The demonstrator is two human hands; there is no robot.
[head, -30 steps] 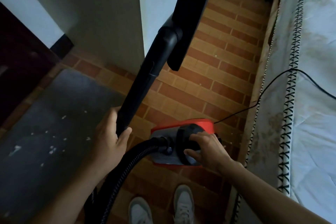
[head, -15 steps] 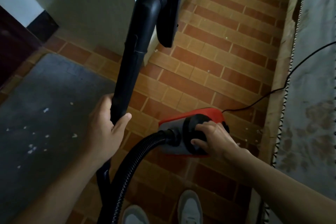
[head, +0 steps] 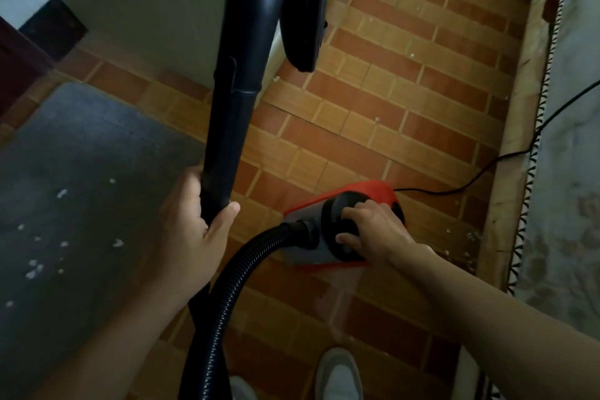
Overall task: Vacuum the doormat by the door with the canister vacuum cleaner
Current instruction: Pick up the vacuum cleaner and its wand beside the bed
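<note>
A grey doormat (head: pixel 84 191) speckled with white crumbs lies on the floor at the left. My left hand (head: pixel 194 230) grips the black vacuum wand (head: pixel 233 114), which is raised, with its flat floor nozzle (head: pixel 308 10) hanging in the air near the wall corner. A ribbed black hose (head: pixel 227 295) curves from the wand to the red and grey canister (head: pixel 341 224) on the tiles. My right hand (head: pixel 373 230) rests on the canister's black round top, fingers curled over it.
A pale wall corner (head: pixel 162 16) juts out behind the wand. A dark door (head: pixel 19 55) stands at the far left. A bed (head: pixel 571 172) with patterned cover runs along the right; the black power cord (head: pixel 461 185) trails over it. My shoes (head: pixel 337 373) show below.
The view has shifted lower and closer. The wand and nozzle now stand more upright and nearer. My right hand stays on the canister's top; my left hand keeps its grip.
</note>
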